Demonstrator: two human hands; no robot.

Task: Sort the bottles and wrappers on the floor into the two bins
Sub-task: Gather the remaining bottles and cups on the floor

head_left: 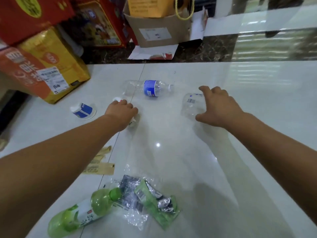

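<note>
My left hand (122, 112) curls over a small white bottle (133, 122) lying on the white floor; the bottle's capped end pokes out beyond my knuckles. My right hand (219, 107) is spread, with thumb and fingers on either side of the right end of a crushed clear bottle (192, 105); I cannot tell whether it touches. A clear bottle with a blue label (150, 88) lies between and beyond both hands. A blue-and-white cup (83, 110) lies left of my left hand. Close to me are a green bottle (82, 213), a green wrapper (154, 200) and clear plastic film (132, 205).
Tan paper wrappers (99, 167) lie under my left forearm. An orange-and-yellow carton (42, 69) stands at the left, red boxes behind it, and an open cardboard box (157, 30) at the back on a dark floor strip. A glass panel runs along the right.
</note>
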